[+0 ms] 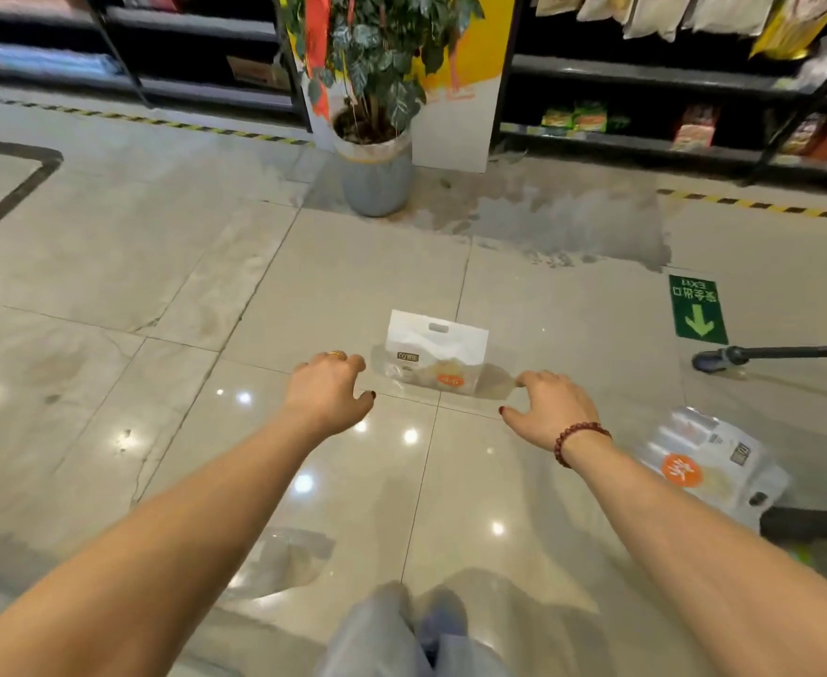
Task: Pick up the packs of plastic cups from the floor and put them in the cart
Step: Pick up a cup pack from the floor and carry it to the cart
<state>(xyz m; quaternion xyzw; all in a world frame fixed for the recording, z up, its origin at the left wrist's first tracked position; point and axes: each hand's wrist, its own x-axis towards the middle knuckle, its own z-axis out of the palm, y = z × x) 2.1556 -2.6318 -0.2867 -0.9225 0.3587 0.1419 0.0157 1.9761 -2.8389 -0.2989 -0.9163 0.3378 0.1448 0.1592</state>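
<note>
**Two-hand reach at upright cup pack**

Head view: the clear-and-white plastic cup pack with a handle slot [431,356] stands on the tiled floor [108,285] between the left hand [326,388] and right hand [548,408]. Fingers [344,364] are loosely curled and hold nothing. Recommend closing both sides evenly; the film likely slips.

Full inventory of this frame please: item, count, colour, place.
upright cup pack: 1, white and clear, floor centre, between the hands
lying cup pack: 1, clear with orange dot, floor right
clear bag: 1, transparent, floor near feet, blurred
potted plant: 1, green in grey pot, by shelves
exit sticker: 1, green, floor right
shelves: several, black, far side
left hand: 1, ring, empty
right hand: 1, red bead bracelet, empty
</note>
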